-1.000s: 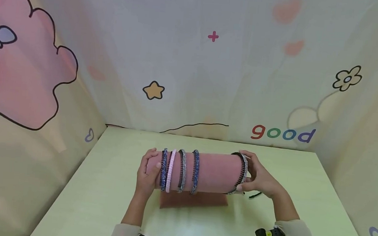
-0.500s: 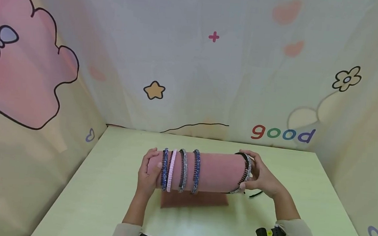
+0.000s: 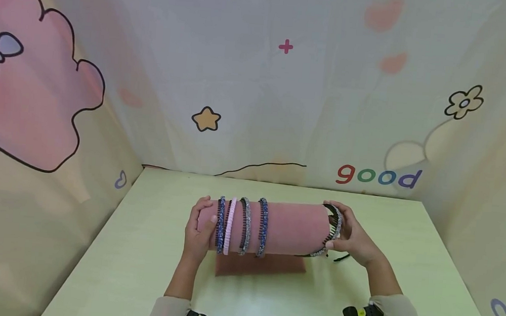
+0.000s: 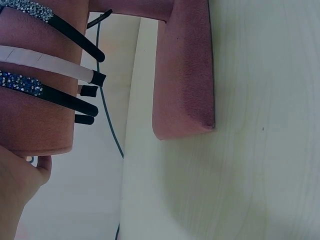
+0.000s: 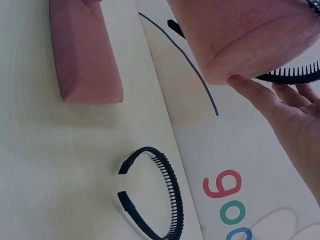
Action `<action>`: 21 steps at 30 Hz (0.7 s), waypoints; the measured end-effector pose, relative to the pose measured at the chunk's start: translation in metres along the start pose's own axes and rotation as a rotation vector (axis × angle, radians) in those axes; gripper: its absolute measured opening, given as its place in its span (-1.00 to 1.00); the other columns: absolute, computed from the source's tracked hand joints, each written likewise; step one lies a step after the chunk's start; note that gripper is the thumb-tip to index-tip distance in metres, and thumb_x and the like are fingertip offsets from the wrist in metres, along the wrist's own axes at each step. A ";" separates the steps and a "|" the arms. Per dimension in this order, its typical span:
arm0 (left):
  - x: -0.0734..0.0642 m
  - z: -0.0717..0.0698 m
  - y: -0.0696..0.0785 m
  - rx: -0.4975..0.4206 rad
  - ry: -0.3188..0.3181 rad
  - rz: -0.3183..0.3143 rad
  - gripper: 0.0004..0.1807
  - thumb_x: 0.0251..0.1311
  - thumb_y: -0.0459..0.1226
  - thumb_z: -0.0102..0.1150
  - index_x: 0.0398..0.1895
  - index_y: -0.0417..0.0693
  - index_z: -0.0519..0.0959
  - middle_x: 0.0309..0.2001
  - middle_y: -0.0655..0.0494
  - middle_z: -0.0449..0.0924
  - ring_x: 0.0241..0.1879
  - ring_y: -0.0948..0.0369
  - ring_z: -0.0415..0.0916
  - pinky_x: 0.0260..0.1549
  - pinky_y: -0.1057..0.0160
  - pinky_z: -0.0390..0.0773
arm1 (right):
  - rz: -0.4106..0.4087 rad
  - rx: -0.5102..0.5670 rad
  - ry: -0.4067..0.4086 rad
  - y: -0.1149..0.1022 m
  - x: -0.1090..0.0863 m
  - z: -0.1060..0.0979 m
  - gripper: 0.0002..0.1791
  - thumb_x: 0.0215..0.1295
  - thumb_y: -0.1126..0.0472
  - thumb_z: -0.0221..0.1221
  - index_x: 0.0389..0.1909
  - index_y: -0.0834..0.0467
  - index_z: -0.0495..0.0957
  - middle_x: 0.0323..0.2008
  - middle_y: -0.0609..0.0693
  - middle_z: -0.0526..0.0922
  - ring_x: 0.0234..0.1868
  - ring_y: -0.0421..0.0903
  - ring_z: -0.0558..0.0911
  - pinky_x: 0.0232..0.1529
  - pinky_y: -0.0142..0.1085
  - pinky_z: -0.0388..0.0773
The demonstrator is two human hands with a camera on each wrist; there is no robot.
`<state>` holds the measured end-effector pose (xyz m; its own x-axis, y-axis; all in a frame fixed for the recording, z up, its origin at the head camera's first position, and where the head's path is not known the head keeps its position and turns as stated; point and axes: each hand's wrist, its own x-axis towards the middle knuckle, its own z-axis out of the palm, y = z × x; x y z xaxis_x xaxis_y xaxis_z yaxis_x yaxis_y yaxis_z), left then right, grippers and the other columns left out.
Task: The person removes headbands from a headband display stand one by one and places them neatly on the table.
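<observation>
A pink velvet headband stand, its roll [image 3: 294,228] lying crosswise above a flat base [image 3: 262,268], is at the middle of the table. My left hand [image 3: 197,237] grips the roll's left end, thumb in front. Near that end sit a blue glitter headband [image 3: 220,227], a pale pink headband [image 3: 229,228], a silver headband [image 3: 246,229] and another blue headband [image 3: 263,228]. At the right end, my right hand [image 3: 359,243] holds a silver toothed headband [image 3: 339,223], partly past the roll's edge. In the right wrist view, the thumb touches the roll's rim.
A black toothed headband [image 5: 175,200] lies on the pale table [image 5: 85,165] to the right of the stand, mostly hidden behind my right hand in the head view. Printed cloth walls [image 3: 258,89] enclose the table at the back and sides.
My right hand has shifted slightly right, and the silver toothed headband has slid right with it, its upper part now beyond the roll's end. The left hand keeps its hold.
</observation>
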<state>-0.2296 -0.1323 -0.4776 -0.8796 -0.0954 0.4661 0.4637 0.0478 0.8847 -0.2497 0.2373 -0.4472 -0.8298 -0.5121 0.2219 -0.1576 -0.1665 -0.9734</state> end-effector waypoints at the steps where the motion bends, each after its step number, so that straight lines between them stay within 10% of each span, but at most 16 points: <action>1: 0.000 0.000 0.000 -0.002 0.000 0.004 -0.64 0.15 -0.19 -0.06 0.03 -0.01 0.26 0.22 0.09 0.09 0.15 0.18 0.06 0.01 0.00 0.14 | 0.000 0.008 0.001 0.001 -0.001 -0.001 0.00 -0.19 0.58 0.18 0.24 0.19 -0.21 0.27 0.14 -0.17 0.15 -0.02 0.15 -0.11 -0.18 0.38; 21: 0.000 0.001 0.000 -0.003 0.011 -0.003 -0.65 0.15 -0.23 -0.07 0.02 -0.05 0.26 0.21 0.09 0.10 0.15 0.17 0.07 0.00 0.00 0.16 | -0.086 0.115 -0.007 0.009 -0.019 -0.011 -0.07 -0.11 0.63 0.08 0.23 0.26 -0.25 0.25 0.23 -0.19 0.25 0.12 -0.15 -0.04 -0.06 0.26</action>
<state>-0.2298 -0.1315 -0.4779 -0.8799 -0.1066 0.4630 0.4610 0.0443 0.8863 -0.2413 0.2551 -0.4608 -0.8121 -0.4974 0.3052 -0.1656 -0.3051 -0.9378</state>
